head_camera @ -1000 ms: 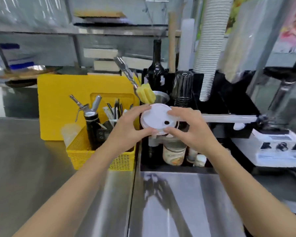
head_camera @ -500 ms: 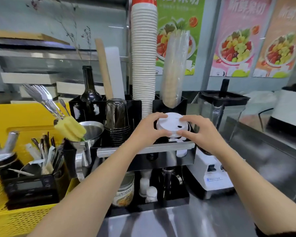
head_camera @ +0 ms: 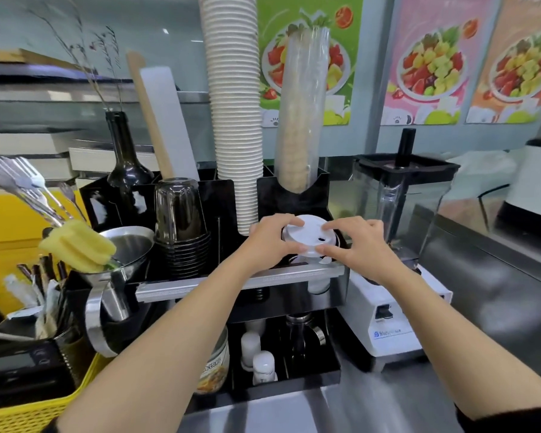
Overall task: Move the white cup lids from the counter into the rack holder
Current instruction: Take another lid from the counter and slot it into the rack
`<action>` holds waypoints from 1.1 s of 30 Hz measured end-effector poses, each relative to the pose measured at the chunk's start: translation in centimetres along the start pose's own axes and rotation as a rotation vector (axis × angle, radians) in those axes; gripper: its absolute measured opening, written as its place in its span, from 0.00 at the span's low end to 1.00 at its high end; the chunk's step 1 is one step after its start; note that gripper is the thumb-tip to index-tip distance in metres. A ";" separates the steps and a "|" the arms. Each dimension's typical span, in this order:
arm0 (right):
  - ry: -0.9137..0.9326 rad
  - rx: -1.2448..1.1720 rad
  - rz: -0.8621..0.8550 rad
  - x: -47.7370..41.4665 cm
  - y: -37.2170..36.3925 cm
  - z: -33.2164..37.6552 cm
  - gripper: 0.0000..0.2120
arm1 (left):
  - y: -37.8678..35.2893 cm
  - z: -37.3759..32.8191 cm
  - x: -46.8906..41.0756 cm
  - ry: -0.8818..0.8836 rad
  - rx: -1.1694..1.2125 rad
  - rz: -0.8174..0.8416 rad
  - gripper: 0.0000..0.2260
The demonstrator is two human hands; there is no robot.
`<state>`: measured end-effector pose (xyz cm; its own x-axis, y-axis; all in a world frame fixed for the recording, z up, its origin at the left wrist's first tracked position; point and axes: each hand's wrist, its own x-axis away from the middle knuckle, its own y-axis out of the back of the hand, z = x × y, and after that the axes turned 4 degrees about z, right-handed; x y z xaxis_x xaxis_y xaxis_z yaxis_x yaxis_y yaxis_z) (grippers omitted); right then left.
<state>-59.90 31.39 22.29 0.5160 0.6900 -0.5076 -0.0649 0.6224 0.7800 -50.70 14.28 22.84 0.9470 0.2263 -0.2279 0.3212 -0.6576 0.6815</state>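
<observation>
Both grips are closed on the white cup lids [head_camera: 308, 234]: the left hand [head_camera: 270, 237] curls around the left rim with fingers over the top, and the right hand [head_camera: 358, 242] pinches the right rim between thumb and fingertips. The lids sit at the top front-right compartment of the black rack holder [head_camera: 294, 195], just above its silver front rail [head_camera: 241, 281]; how many lids are stacked cannot be told. The rack stands at the back edge of the steel tabletop [head_camera: 341, 404]. Just left of the lids rises a tall stack of paper cups [head_camera: 235, 104], behind them a sleeve of clear cups [head_camera: 302, 114]. A blender [head_camera: 400, 245] stands just right of the rack.
</observation>
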 end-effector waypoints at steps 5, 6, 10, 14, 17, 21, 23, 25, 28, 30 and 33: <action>0.012 0.023 -0.011 -0.3 0.0 -0.6 0.18 | -0.3 0.2 0.0 0.014 -0.006 0.007 0.22; 0.016 0.029 -0.009 -0.3 0.0 -0.6 0.18 | -0.4 0.3 0.0 0.018 -0.017 0.013 0.22; 0.037 0.056 0.009 -0.1 -0.5 -0.8 0.16 | -0.5 0.7 0.2 0.026 -0.041 0.001 0.24; 0.039 0.076 0.005 0.0 -0.8 -0.9 0.17 | -0.6 0.5 0.4 0.006 -0.121 0.026 0.24; 0.029 0.127 0.048 0.1 -0.9 -1.1 0.19 | -0.7 0.1 0.5 -0.027 -0.208 0.062 0.23; -0.001 0.146 0.048 0.7 -1.1 -1.4 0.27 | -0.6 0.0 0.9 -0.069 -0.230 0.049 0.23; 0.003 0.137 0.013 0.9 -1.0 -1.4 0.30 | -0.4 0.1 1.2 -0.082 -0.239 0.028 0.23; 0.010 0.126 -0.020 1.0 -0.8 -1.2 0.31 | -0.1 0.2 1.4 -0.092 -0.256 0.004 0.22; 0.020 0.130 -0.053 0.9 -0.6 -0.5 0.28 | 0.3 0.5 1.9 -0.094 -0.259 -0.032 0.22; 0.028 0.122 -0.064 1.0 -0.5 0.1 0.26 | 0.7 0.6 2.5 -0.099 -0.262 -0.045 0.22; 0.079 0.116 -0.060 1.1 -0.6 1.5 0.29 | 1.8 0.7 3.7 -0.114 -0.278 -0.075 0.23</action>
<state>-57.98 31.21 21.82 0.4466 0.6829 -0.5781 0.0657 0.6193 0.7824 -46.60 13.43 22.69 0.9202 0.1745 -0.3503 0.3914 -0.4170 0.8203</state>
